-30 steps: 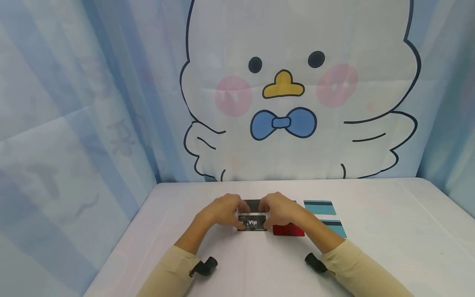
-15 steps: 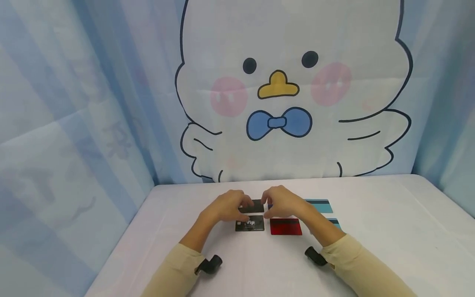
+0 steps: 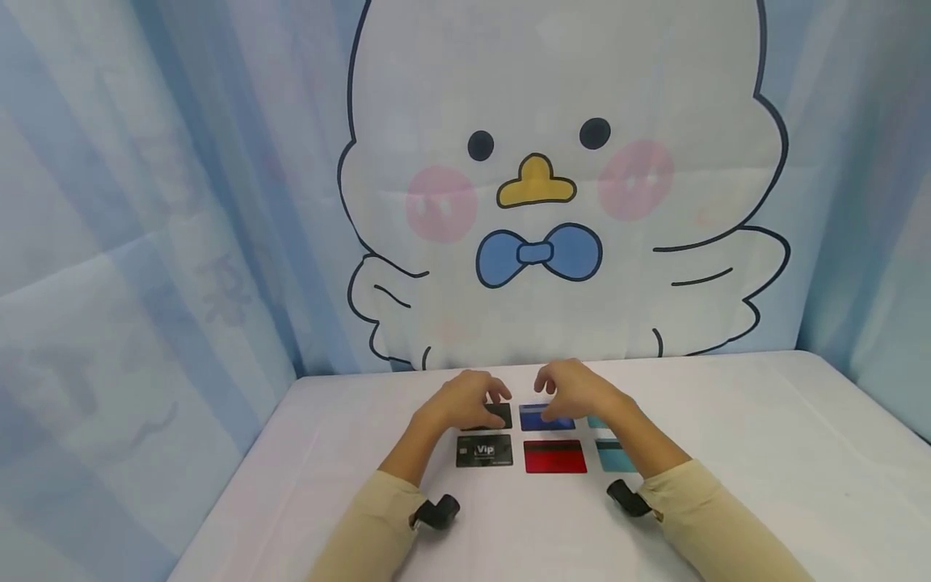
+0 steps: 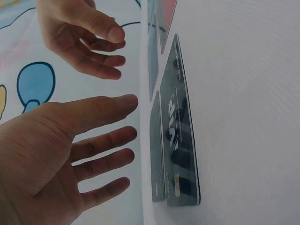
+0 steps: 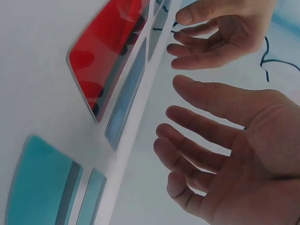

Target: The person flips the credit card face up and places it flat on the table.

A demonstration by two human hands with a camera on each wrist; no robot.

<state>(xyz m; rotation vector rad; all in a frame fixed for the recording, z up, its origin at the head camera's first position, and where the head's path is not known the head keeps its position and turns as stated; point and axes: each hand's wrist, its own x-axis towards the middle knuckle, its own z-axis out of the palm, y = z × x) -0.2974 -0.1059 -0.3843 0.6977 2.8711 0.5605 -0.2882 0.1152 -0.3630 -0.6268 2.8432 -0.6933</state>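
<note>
My left hand (image 3: pixel 469 400) hovers over the back-left dark card (image 3: pixel 502 412), fingers spread and holding nothing, as the left wrist view shows. In front of it lies a black card printed "Vip" (image 3: pixel 484 450). My right hand (image 3: pixel 575 392) is above the blue card (image 3: pixel 538 420), its fingers loosely bent with nothing in them. A red card (image 3: pixel 554 457) with a dark stripe lies in front of the blue one. Two teal cards lie at the right: the front teal card (image 3: pixel 615 455) and the back teal card (image 3: pixel 596 422), partly hidden by my right forearm.
The cards lie in two rows on a white-covered table (image 3: pixel 291 485). A curtain (image 3: pixel 407 323) with a cartoon bird hangs at the table's back edge. Each sleeve carries a small black wrist camera, the left camera (image 3: pixel 438 512) and the right camera (image 3: pixel 628 498).
Both hands have left the Vip card, moving back and up; the right has also moved away from the left. The Vip card now lies flat in front of the dark one. The head view has shifted slightly.
</note>
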